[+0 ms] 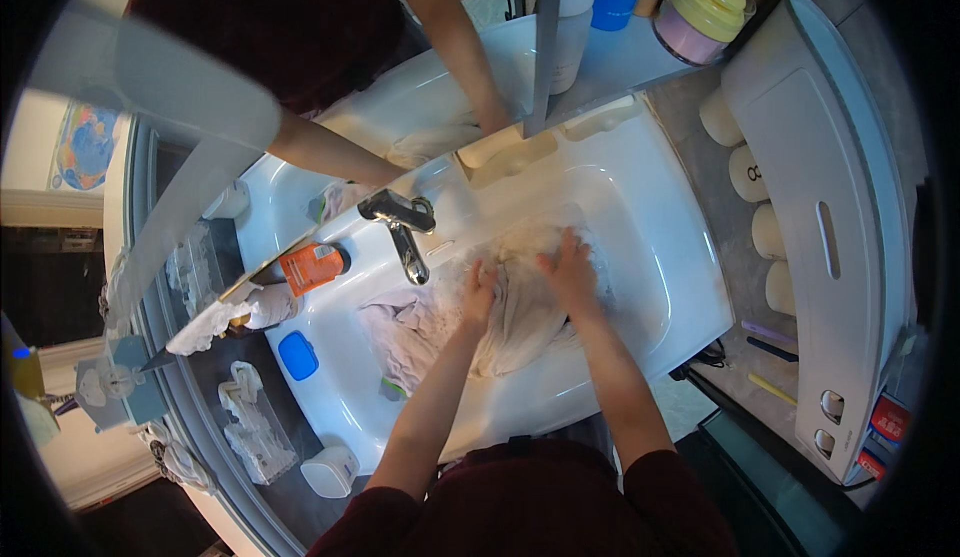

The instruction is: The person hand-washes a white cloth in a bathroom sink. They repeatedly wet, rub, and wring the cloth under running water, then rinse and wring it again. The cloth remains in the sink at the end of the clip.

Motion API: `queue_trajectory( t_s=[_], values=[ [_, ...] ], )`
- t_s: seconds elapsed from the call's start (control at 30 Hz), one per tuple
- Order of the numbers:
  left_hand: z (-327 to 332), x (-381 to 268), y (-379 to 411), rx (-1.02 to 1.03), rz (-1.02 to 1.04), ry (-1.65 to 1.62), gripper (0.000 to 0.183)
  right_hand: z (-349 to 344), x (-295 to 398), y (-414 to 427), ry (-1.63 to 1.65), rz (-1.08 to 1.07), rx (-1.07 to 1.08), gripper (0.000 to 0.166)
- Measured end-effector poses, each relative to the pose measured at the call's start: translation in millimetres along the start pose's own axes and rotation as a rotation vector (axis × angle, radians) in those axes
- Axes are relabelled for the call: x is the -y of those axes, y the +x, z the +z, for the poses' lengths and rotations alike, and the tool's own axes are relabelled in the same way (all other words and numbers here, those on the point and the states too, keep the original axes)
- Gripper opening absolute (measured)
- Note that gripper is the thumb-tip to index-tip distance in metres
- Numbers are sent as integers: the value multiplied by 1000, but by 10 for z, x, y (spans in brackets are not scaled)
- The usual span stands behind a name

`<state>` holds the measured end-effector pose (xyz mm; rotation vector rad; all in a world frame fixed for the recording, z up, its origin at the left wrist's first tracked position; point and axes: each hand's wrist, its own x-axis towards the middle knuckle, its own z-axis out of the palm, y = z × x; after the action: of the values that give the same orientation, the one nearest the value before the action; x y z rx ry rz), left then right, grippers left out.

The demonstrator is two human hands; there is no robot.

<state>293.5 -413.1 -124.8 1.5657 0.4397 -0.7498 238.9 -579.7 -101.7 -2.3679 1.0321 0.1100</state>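
Note:
Both hands are down in a white washbasin [660, 204], at a heap of wet, pale cloth [517, 317]. My left hand [480, 290] lies against the cloth left of the basin's middle, fingers pointing up the picture; whether it pinches the fabric cannot be told. Slightly blurred, my right hand [571, 268] is spread over the cloth's right part, its fingertips near suds and water. A pinkish cloth [401, 332] with a green edge lies at the basin's left side. The chrome faucet [405, 238] stands above and left of my hands.
On the basin's left rim sit a blue soap box [298, 356], an orange-labelled container [311, 268] and a bottle [271, 307]. A white cup [330, 472] and a tissue box [259, 437] stand farther left. A mirror edge [544, 46] crosses above; a white rack [817, 219] stands right.

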Motion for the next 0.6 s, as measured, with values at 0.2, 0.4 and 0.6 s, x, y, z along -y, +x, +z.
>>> queue_trajectory(
  t_s=[0.2, 0.4, 0.6],
  values=[
    [416, 325, 31, -69, 87, 9, 45, 684, 87, -101, 136, -233, 97, 62],
    [31, 429, 349, 233, -304, -719, 27, 203, 402, -957, 347, -403, 202, 20],
    [242, 154, -157, 149, -362, -827, 29, 319, 435, -580, 381, -314, -18, 26]
  ],
)
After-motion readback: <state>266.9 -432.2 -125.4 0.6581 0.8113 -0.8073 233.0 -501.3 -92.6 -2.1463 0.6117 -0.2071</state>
